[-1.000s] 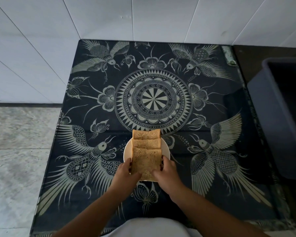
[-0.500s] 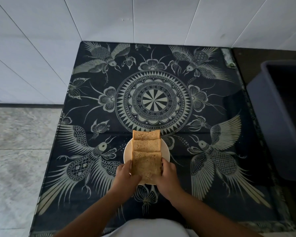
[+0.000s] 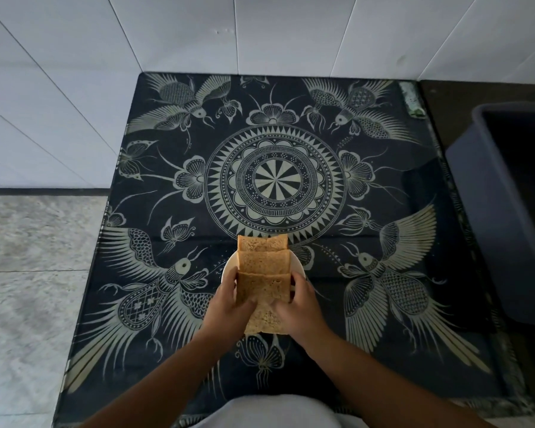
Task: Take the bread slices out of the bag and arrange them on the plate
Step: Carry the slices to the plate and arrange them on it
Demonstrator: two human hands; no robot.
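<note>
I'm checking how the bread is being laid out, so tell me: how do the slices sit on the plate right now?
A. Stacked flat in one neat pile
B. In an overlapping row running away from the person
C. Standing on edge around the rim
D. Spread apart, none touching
B: the bread slices overlap in a row across the plate, with both hands on the nearest slice.

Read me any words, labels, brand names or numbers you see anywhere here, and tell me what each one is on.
None: no readable text in this view.
The dark tablecloth carries only bird, butterfly and flower patterns, no letters.
The bread slices, the white plate and the grey bin show no label.
A small greenish strip at the table's far right corner is too blurred to read.
</note>
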